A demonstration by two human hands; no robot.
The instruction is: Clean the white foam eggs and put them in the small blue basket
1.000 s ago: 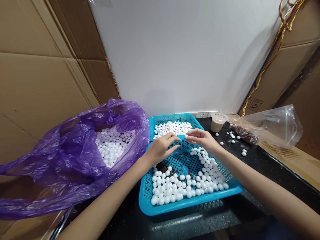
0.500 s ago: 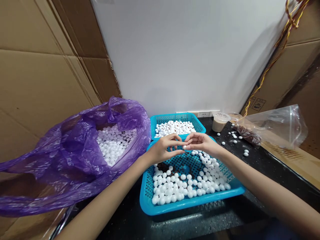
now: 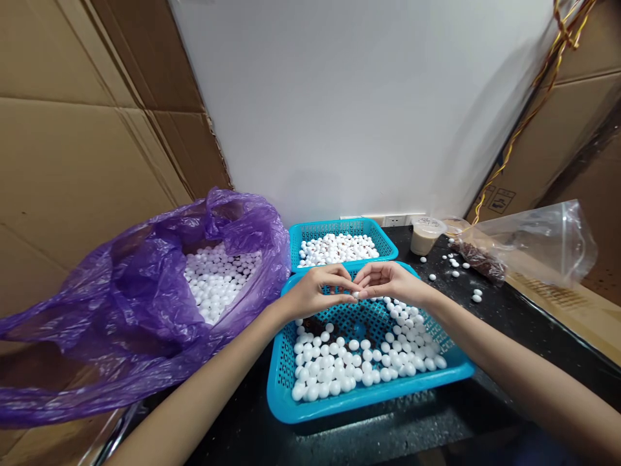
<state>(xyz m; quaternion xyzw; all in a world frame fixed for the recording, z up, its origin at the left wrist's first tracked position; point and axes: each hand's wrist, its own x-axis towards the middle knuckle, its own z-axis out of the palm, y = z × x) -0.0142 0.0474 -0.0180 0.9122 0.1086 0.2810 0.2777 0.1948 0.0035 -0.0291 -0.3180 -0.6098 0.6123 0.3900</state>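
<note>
My left hand (image 3: 317,290) and my right hand (image 3: 388,283) meet fingertip to fingertip above the near blue basket (image 3: 301,404). Together they pinch one small white ball (image 3: 356,295). Both hands have their fingers curled in a pinch. Below them the near basket holds several white balls (image 3: 349,369) and some small dark brown pieces (image 3: 315,323). Behind it a second blue basket (image 3: 310,230) is filled with more white balls.
A purple plastic bag (image 3: 121,304) full of white balls lies at the left. At the right are a lidded cup (image 3: 424,235), a clear plastic bag (image 3: 528,246) with brown bits, and loose white balls (image 3: 453,264) on the black counter (image 3: 485,304). Cardboard stands on both sides.
Both hands drew back from over the far basket toward me and closed together. The white ball, first at the right fingertips, is now pinched between both hands.
</note>
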